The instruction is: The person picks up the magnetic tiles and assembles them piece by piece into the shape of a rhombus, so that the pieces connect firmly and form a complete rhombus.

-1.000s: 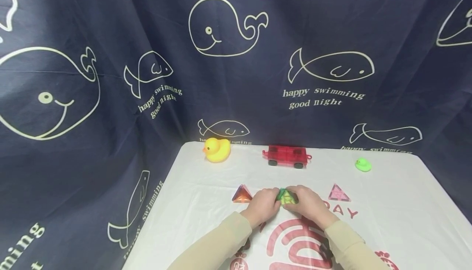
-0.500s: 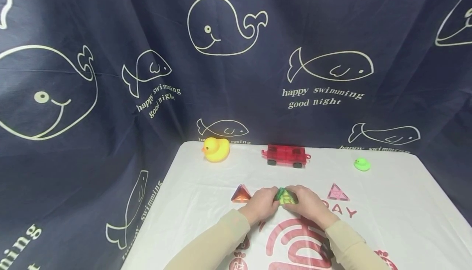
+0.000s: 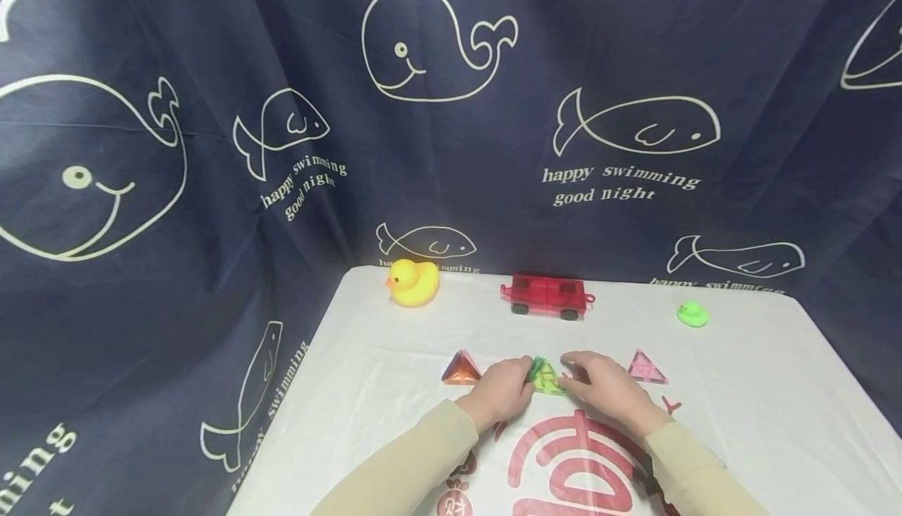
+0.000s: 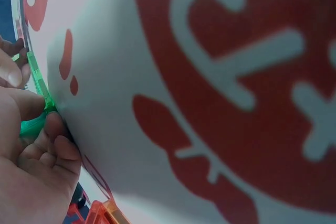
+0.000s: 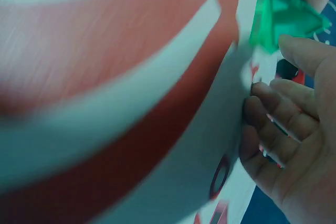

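My left hand [image 3: 502, 391] pinches a darker green triangular magnetic tile [image 3: 536, 368] that stands tilted in the middle of the table. A light green triangular tile [image 3: 548, 380] is against it; in the right wrist view the green tiles [image 5: 286, 22] meet at an angle. My right hand [image 3: 607, 389] lies just to their right, fingers loosely bent and apart, holding nothing. Its thumb is close to the light green tile; whether they touch I cannot tell. In the left wrist view, the fingers [image 4: 55, 148] partly hide the green tiles.
An orange and purple triangular tile piece [image 3: 461, 369] stands left of my left hand, a pink triangular tile [image 3: 646, 368] right of my right. Along the back are a yellow duck [image 3: 413, 283], a red wheeled car base [image 3: 548, 295] and a small green duck [image 3: 694, 314]. A dark blue curtain [image 3: 451, 171] hangs behind.
My right hand has let go of the green tiles and moved slightly right, its fingers spreading. My left hand keeps its hold in nearly the same spot.
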